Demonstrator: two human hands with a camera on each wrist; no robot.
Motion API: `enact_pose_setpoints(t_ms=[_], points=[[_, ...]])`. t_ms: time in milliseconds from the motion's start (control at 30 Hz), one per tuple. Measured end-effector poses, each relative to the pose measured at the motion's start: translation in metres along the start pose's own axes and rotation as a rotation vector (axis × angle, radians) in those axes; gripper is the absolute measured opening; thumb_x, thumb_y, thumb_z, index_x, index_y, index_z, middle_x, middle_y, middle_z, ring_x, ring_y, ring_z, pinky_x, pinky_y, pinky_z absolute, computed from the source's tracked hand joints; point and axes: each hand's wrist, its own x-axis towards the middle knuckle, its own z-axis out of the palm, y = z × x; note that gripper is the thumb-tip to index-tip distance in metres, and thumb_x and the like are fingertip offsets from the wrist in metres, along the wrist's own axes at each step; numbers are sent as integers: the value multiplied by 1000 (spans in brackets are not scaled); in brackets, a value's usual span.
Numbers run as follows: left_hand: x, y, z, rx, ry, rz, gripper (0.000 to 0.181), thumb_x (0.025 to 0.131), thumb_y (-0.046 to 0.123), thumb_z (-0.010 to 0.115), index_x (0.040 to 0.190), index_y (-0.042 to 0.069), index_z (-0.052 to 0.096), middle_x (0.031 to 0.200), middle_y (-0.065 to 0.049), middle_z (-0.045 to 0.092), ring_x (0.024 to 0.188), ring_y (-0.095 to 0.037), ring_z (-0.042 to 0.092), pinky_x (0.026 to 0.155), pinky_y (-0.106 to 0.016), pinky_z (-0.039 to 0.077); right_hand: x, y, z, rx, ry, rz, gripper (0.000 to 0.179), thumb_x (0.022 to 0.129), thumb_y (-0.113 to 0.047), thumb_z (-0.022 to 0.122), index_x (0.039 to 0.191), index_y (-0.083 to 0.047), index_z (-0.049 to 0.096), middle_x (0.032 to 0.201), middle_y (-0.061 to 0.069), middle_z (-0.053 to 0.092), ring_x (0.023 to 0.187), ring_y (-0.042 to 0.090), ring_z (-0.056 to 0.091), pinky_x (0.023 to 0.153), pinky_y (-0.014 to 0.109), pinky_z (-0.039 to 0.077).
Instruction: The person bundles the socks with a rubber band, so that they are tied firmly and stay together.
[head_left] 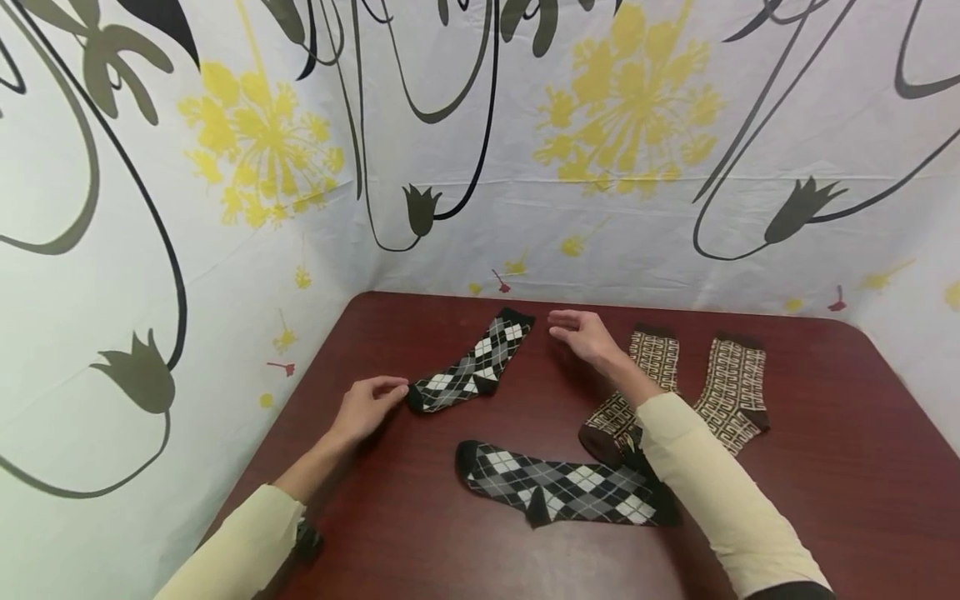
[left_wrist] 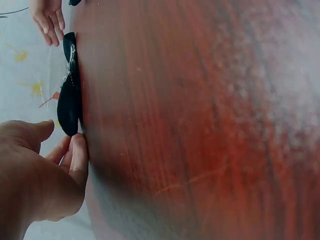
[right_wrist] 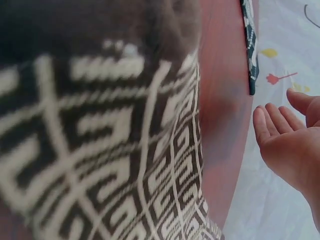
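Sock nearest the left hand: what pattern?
Argyle sock: black, grey and white diamonds crossed by thin light lines. Shows best in the head view.

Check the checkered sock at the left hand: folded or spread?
Spread: the sock lies stretched out on the table, its black toe, heel and cuff all showing.

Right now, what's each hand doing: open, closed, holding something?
Left hand: open, at the toe end of the far argyle sock, thumb not closed on it.
Right hand: open, holding nothing, near that sock's cuff.
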Motion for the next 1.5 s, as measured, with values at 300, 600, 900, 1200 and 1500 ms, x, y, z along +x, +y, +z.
enact_pose_setpoints(t_ms=[300, 600, 900, 1200, 1500], points=[[0, 4, 4, -42, 13, 7, 28, 96, 18, 81, 122, 7, 78, 112, -8, 79, 103, -22, 76, 95, -44, 57, 20, 3, 12, -11, 44, 16, 46, 110, -11, 60, 153, 4, 51, 153, 25, 54, 146, 40, 47, 115, 52, 43], [0, 2, 7, -55, 9, 16, 29, 93, 12, 83, 121, 6, 78, 110, -8, 79, 99, -21, 76, 91, -39, 59, 35, 10, 21, -2, 93, 85, 48, 109, -10, 61, 154, 4, 51, 155, 23, 53, 146, 38, 47, 114, 50, 45], [-1, 4, 7, -47, 21, 26, 29, 92, 10, 84, 120, 5, 78, 108, -9, 79, 97, -20, 76, 90, -37, 59, 38, 8, 29, -13, 77, 136, 53, 110, -15, 61, 159, -2, 46, 162, 19, 46, 151, 37, 39, 118, 53, 40], [-1, 5, 6, -45, 19, 27, 29, 91, 9, 85, 119, 5, 78, 109, -9, 79, 98, -21, 76, 90, -36, 59, 42, 6, 35, -23, 110, 143, 48, 109, -13, 63, 155, -3, 53, 157, 21, 52, 149, 39, 42, 119, 54, 38], [0, 4, 8, -38, 21, 29, 30, 91, 8, 85, 120, 4, 78, 110, -9, 79, 98, -21, 76, 91, -38, 59, 50, 9, 40, -42, 193, 147, 40, 103, -15, 72, 141, -6, 68, 144, 19, 64, 148, 42, 40, 120, 55, 35]])
